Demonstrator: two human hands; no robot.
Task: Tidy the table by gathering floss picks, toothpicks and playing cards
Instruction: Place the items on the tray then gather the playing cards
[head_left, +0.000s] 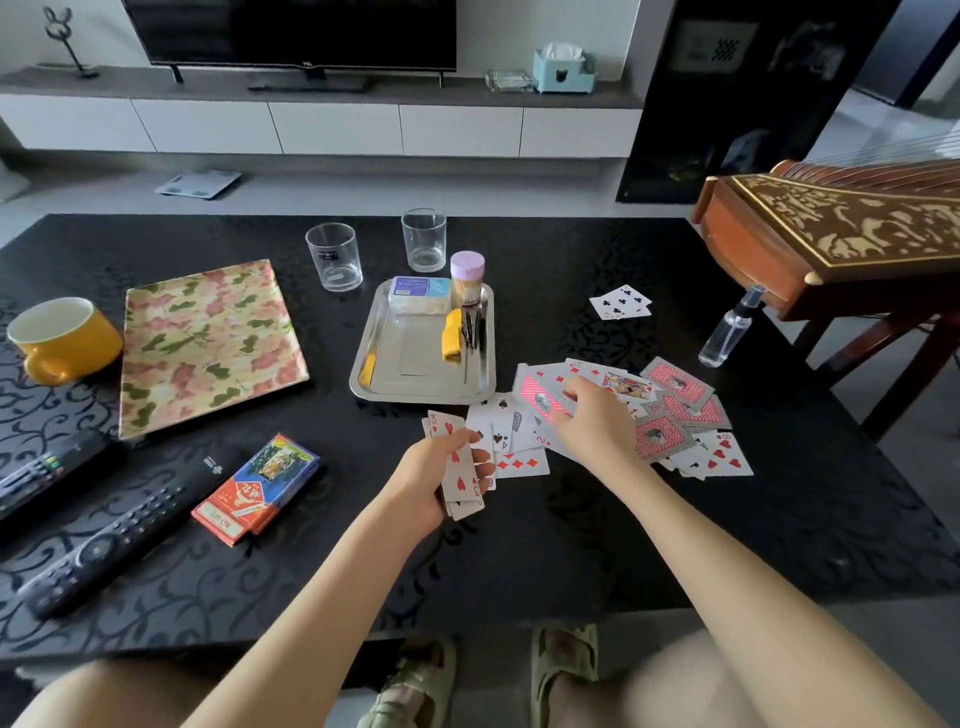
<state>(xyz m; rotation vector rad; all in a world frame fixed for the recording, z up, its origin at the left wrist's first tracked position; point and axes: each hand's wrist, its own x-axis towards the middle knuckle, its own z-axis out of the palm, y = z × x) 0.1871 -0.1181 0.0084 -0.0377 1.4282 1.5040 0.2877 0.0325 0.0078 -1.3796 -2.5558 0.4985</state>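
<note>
On the black, scroll-patterned table (545, 561), at about 5 o'clock from the shiny steel tray (415, 387), loose playing cards (680, 415) lie fanned and overlapping. Some are face up with red hearts, red diamonds and black spades. Others are face down, showing a red lattice back with a pale oval at the centre. The left hand (431, 483) grasps a stack of cards (462, 478) face up, a three of hearts on top, with the thumb over one long edge and the fingers curled round the other. This stack sits at 9 o'clock from the spread, just beside the nearest loose cards. The right hand (592, 423) is over the middle of the spread, fingers curled and pinching a red-backed card (537, 397) that tilts up at the hand's 10 o'clock. Two more cards (621, 302), clubs uppermost, lie well apart at 12 o'clock from the spread. At the tray's 12 o'clock end are a clear rectangular floss pick box (420, 296) and a round toothpick jar (466, 278) with a lilac lid. A glossy red-and-blue card box (257, 486) lies flat at 9 o'clock from the left hand.
</note>
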